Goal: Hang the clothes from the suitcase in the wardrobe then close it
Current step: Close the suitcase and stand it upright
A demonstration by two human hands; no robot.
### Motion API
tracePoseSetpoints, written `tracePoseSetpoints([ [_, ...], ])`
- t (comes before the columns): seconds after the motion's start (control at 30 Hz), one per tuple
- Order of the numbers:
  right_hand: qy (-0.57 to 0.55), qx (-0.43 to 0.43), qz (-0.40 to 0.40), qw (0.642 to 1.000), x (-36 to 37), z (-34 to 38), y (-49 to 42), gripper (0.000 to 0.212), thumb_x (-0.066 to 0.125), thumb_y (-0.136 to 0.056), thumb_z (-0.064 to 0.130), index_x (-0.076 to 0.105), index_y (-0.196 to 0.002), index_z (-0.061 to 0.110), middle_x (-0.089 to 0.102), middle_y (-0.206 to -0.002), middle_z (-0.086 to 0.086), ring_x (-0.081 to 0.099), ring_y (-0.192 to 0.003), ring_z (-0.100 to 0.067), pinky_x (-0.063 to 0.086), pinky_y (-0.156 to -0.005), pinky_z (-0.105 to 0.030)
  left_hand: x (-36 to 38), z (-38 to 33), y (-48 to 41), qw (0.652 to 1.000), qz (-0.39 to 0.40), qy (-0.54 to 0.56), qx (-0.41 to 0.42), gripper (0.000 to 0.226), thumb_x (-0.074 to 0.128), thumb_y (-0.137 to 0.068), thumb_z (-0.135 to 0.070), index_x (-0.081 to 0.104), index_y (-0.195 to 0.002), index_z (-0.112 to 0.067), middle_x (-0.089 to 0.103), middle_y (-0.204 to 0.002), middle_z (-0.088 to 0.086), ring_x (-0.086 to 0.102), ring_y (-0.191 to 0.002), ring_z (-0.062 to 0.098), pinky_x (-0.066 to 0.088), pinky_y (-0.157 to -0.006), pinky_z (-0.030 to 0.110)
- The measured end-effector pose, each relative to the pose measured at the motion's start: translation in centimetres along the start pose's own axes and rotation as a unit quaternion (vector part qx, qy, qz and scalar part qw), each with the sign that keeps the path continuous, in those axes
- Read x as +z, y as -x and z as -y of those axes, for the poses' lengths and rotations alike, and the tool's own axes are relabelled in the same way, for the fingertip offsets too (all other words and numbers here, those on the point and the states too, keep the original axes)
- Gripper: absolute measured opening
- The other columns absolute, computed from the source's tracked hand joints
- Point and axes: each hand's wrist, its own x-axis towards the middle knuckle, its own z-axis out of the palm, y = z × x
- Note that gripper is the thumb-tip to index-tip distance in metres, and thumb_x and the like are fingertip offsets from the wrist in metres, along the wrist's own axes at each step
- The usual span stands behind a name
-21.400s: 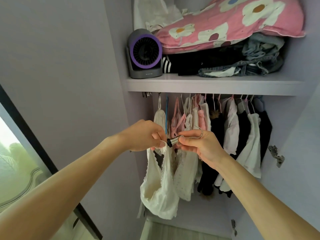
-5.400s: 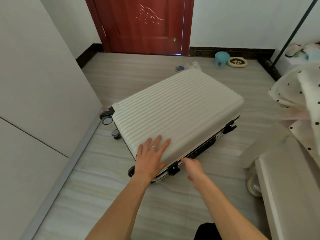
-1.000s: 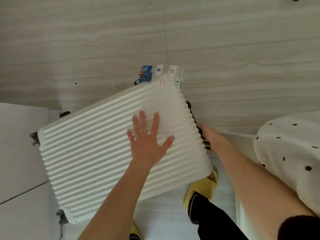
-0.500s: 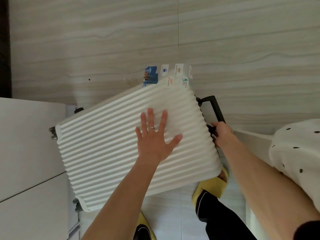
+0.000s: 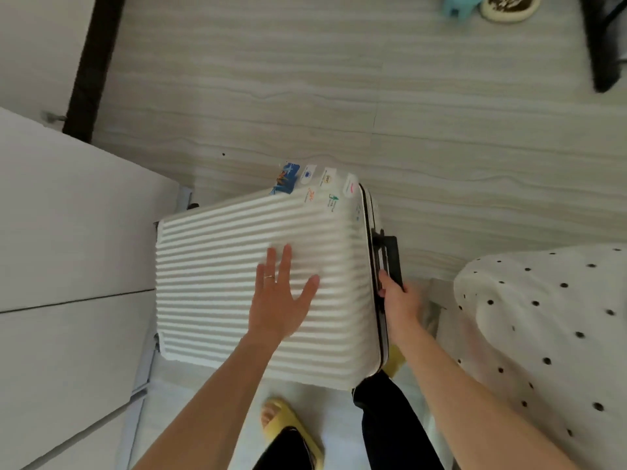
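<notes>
While the left hand lies flat and spread on the ribbed white suitcase, the right hand grips its black handle at the suitcase's right edge.

Suitcase blocks the gap between white panel and dotted bedding; floor beyond open.

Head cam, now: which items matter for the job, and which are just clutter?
Job:
suitcase, shut
black handle, gripped by right hand
left hand, flat on the shell

Clutter:
polka-dot fabric
small blue container
patterned dish
yellow slipper
</notes>
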Motion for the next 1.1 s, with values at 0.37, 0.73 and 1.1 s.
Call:
tracePoseSetpoints([
  [0.37,0.241,-0.232,0.106,0.936,2.8,1.8,27.6,0.045,0.063,-0.092,0.047,0.068,-0.075,0.005,0.066,-0.061,0.003,0.062,-0.055,-0.016,0.049,-0.059,-0.032,-10.4,7.8,17.9,0.945,-0.115,0.3,-0.071,0.094,0.032,-0.079,-0.085,0.017,-0.158,-0.035,0.025,-0.163,-0.007,0.025,-0.149,0.017,0.019,-0.122,0.038],
  [0.73,0.496,-0.417,0.085,0.757,11.9,-0.3,36.5,0.046,0.058,-0.088,0.045,0.058,-0.119,0.011,0.05,-0.131,-0.005,0.048,-0.123,-0.029,0.034,-0.109,-0.051,-12.3,19.8,25.8,0.914,-0.161,0.31,-0.208,0.075,0.045,-0.093,-0.068,0.021,-0.156,-0.037,0.044,-0.152,0.005,0.044,-0.136,0.029,0.042,-0.099,0.039],
  [1.1,0.591,-0.555,0.047,0.584,11.6,-4.4,33.7,0.07,0.029,-0.096,0.055,0.002,-0.158,0.036,0.003,-0.165,-0.015,-0.001,-0.152,-0.033,0.02,-0.114,-0.064,-5.9,17.8,29.7,0.917,-0.299,0.186,-0.188,0.06,0.029,-0.105,-0.031,0.001,-0.153,-0.056,-0.006,-0.167,-0.007,0.003,-0.154,0.022,0.009,-0.124,0.051],
])
